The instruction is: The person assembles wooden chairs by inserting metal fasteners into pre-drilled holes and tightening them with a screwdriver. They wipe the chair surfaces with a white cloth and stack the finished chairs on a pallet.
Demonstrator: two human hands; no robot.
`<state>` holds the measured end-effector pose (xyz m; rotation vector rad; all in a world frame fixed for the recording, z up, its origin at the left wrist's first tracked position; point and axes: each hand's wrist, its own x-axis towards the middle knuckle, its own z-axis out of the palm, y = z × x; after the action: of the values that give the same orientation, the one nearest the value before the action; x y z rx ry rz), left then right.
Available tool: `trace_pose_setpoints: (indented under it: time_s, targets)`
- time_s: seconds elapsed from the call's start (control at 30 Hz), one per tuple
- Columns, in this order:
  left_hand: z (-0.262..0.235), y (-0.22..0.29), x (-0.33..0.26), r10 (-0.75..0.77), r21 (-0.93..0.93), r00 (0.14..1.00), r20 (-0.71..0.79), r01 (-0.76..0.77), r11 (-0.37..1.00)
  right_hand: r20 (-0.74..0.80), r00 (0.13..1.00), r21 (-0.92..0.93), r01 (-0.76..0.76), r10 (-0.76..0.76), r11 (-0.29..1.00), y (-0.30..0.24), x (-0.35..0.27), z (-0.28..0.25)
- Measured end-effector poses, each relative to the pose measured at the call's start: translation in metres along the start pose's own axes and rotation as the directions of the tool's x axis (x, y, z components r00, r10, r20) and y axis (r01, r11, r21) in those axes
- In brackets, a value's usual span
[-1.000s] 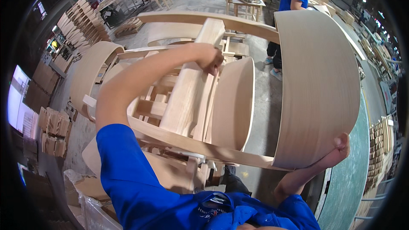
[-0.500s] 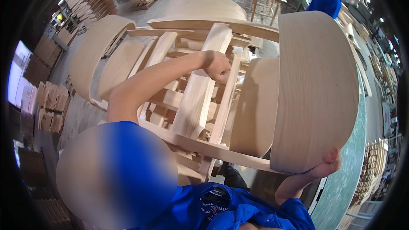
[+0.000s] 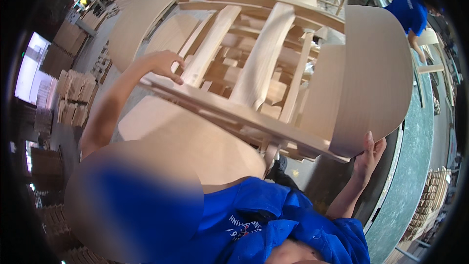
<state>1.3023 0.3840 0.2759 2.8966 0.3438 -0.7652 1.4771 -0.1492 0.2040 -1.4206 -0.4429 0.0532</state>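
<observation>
Work in hand: bare wooden chair frame point(image 3: 254, 68), pale and unfinished, is held up in the air in front of the person, tipped on its side, with nothing under it. It rests on no counter.
Progress: the frame is already lifted and carried by both hands; it is not yet set down anywhere, as far as the view shows. Where it belongs cannot be told.
Chair parts: straight slats run across the middle; a wide curved back panel point(image 3: 376, 68) stands at the right side; a long rail point(image 3: 234, 112) crosses the underside.
Left hand point(image 3: 163, 63): reaches up and across to the left end of the frame. Its fingers point(image 3: 173, 76) are half curled over the end of the rail, touching the wood, not fully clenched.
Right hand point(image 3: 369, 159): sits under the lower rim of the curved back panel. Its fingers point(image 3: 370, 142) are stretched nearly straight, pressing up against the panel's edge and supporting it rather than wrapping round it.
Surroundings: more bare chair frames point(image 3: 141, 24) are stacked beyond on the workshop floor point(image 3: 410, 176); another person in a blue shirt point(image 3: 410, 12) stands at the far right.
</observation>
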Motion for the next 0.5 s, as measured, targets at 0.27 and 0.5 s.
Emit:
trace_pose_setpoints:
  time_s: [0.27,0.5]
  targets:
    - [0.083,-0.068,-0.025,0.013,0.149,0.967,-0.255,0.026,0.989,-0.154,0.977,-0.199,0.116,-0.148,0.973,-0.006,0.002,0.028]
    - [0.094,-0.097,-0.024,-0.151,0.088,0.978,-0.144,0.164,0.982,0.024,0.993,-0.295,0.120,-0.118,0.948,-0.014,-0.002,0.056]
